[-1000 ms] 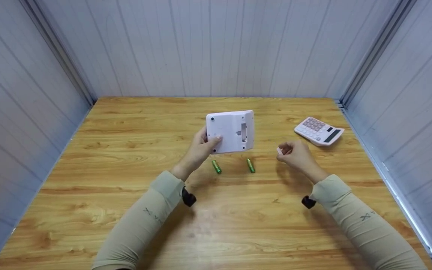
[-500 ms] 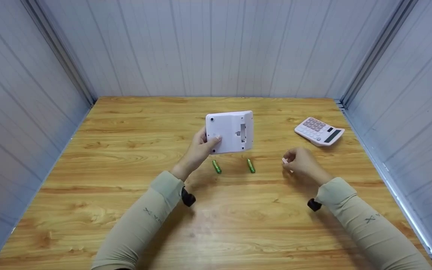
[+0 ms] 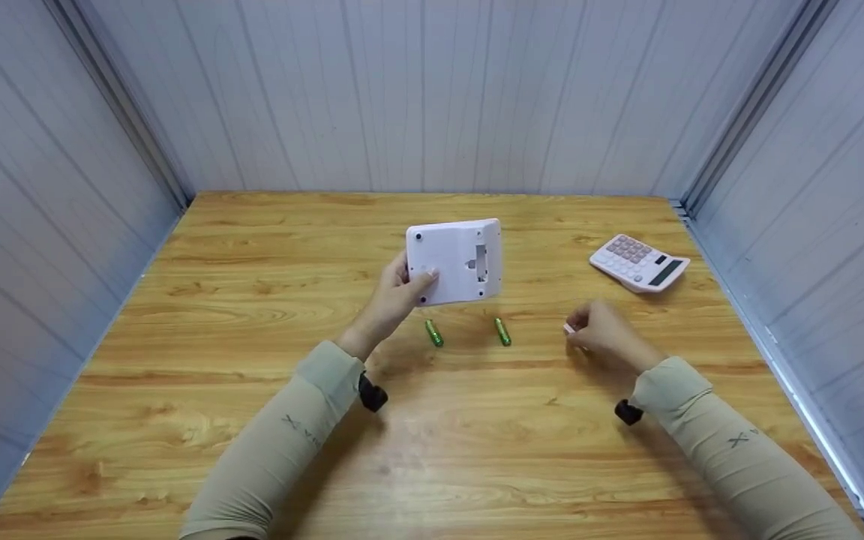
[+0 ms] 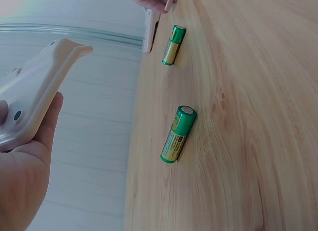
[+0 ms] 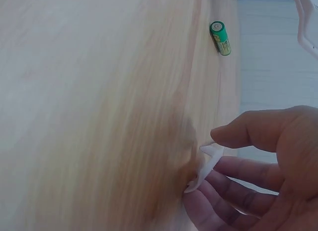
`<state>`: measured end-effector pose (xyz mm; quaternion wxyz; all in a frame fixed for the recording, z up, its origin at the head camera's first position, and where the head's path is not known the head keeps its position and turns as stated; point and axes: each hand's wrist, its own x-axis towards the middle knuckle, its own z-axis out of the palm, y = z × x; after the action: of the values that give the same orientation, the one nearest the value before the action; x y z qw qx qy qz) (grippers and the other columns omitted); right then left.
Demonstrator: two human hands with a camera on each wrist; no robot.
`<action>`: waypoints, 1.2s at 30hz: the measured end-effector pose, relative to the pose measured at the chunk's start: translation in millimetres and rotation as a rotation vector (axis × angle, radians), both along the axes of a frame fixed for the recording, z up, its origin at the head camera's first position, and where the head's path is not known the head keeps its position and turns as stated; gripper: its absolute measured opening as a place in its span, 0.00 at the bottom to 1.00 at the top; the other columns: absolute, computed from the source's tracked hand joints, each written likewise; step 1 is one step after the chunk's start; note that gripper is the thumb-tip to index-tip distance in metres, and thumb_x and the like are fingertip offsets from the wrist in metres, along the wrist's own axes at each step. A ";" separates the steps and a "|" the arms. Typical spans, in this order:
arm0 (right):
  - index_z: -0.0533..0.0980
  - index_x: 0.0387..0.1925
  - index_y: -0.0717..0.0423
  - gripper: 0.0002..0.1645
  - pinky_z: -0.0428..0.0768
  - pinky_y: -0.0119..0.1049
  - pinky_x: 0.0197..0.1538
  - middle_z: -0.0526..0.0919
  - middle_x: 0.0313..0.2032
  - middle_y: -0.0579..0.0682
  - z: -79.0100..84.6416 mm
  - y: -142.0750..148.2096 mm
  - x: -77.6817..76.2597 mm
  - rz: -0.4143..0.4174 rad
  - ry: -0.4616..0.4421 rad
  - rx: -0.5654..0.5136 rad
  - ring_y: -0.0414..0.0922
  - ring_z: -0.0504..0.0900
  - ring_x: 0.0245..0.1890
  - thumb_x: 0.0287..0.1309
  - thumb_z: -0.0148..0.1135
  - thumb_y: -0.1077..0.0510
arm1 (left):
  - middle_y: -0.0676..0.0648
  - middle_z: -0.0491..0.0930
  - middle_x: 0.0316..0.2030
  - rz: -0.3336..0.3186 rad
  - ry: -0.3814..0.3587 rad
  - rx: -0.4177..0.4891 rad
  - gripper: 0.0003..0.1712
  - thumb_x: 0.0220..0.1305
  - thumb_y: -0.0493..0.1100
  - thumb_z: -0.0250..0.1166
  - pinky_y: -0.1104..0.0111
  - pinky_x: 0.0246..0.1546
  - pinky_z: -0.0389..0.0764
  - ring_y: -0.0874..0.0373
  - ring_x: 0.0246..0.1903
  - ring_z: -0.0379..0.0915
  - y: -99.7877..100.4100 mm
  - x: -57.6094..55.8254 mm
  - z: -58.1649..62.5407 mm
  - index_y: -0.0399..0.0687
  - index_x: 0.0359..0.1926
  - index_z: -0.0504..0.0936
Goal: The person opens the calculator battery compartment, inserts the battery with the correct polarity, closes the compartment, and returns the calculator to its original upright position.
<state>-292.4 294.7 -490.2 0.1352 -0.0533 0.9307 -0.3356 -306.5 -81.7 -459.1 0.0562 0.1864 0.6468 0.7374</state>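
Observation:
My left hand grips a white calculator above the table, its back turned toward me and the thumb lying across it. The battery compartment in that back is uncovered, and no battery shows inside. Low at the table on the right, my right hand pinches a small white battery cover, whose lower end is right at the wood in the right wrist view. Between the hands lie two green and gold batteries, the left battery below the calculator and the right battery nearer the right hand.
A second calculator, white with pinkish keys, lies face up at the back right. The wooden table is bounded by a white panelled back wall and side walls.
My right hand has moved slightly right and down to the table with the battery cover. The left hand and its calculator have shifted a little to the left. The batteries stay put.

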 end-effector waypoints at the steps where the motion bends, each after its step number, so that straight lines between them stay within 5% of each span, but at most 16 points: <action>1: 0.84 0.44 0.69 0.11 0.77 0.32 0.36 0.83 0.34 0.51 0.3 -0.6 0.2 -0.003 -0.005 0.000 0.44 0.77 0.35 0.60 0.68 0.67 | 0.29 0.79 0.67 0.005 0.000 -0.001 0.29 0.82 0.33 0.56 0.46 0.62 0.88 0.36 0.66 0.81 -1.4 -0.1 -0.2 0.37 0.79 0.65; 9: 0.80 0.57 0.72 0.22 0.79 0.32 0.44 0.83 0.44 0.56 8.1 -10.8 2.3 -0.072 -0.061 -0.047 0.47 0.78 0.45 0.65 0.69 0.62 | 0.28 0.80 0.66 0.059 -0.009 -0.021 0.27 0.81 0.32 0.55 0.47 0.62 0.88 0.37 0.65 0.82 -13.1 -3.4 -1.3 0.34 0.77 0.66; 13: 0.78 0.61 0.71 0.25 0.80 0.30 0.37 0.81 0.44 0.55 10.6 -20.7 -1.6 -0.105 -0.066 -0.099 0.43 0.79 0.38 0.68 0.70 0.61 | 0.28 0.80 0.66 0.085 -0.020 -0.029 0.28 0.81 0.32 0.55 0.48 0.63 0.88 0.38 0.64 0.82 -18.9 -4.0 -1.7 0.35 0.78 0.66; 17: 0.81 0.57 0.71 0.23 0.79 0.30 0.34 0.84 0.43 0.58 9.4 -33.1 -8.1 -0.053 0.009 -0.064 0.41 0.80 0.33 0.67 0.73 0.59 | 0.28 0.79 0.67 0.088 -0.027 -0.031 0.29 0.82 0.32 0.55 0.48 0.64 0.87 0.37 0.66 0.81 -23.4 -3.2 -2.4 0.35 0.79 0.65; 23: 0.85 0.52 0.70 0.22 0.85 0.42 0.47 0.89 0.43 0.61 4.8 -53.8 -10.8 0.032 0.111 -0.012 0.49 0.85 0.43 0.65 0.77 0.57 | 0.29 0.79 0.68 0.086 -0.030 -0.032 0.29 0.82 0.32 0.54 0.48 0.64 0.87 0.36 0.67 0.80 -28.6 -2.0 -3.8 0.36 0.79 0.65; 31: 0.86 0.49 0.68 0.21 0.83 0.32 0.36 0.90 0.43 0.61 1.1 -80.3 -10.5 0.037 0.069 -0.054 0.41 0.85 0.31 0.63 0.78 0.55 | 0.29 0.78 0.69 0.089 -0.034 -0.026 0.29 0.83 0.33 0.54 0.49 0.63 0.88 0.35 0.67 0.80 -33.2 -0.9 -4.2 0.37 0.80 0.64; 36: 0.87 0.38 0.62 0.16 0.78 0.30 0.30 0.89 0.30 0.52 1.2 -93.0 -12.9 0.034 0.040 -0.013 0.38 0.81 0.24 0.62 0.79 0.51 | 0.29 0.79 0.67 0.101 -0.020 -0.032 0.29 0.82 0.32 0.55 0.49 0.62 0.88 0.36 0.66 0.81 -32.6 -0.5 -2.7 0.36 0.79 0.66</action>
<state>-305.3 201.7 -489.0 0.1218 -0.0770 0.9300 -0.3382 -307.0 -114.3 -461.8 0.0284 0.1451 0.6666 0.7306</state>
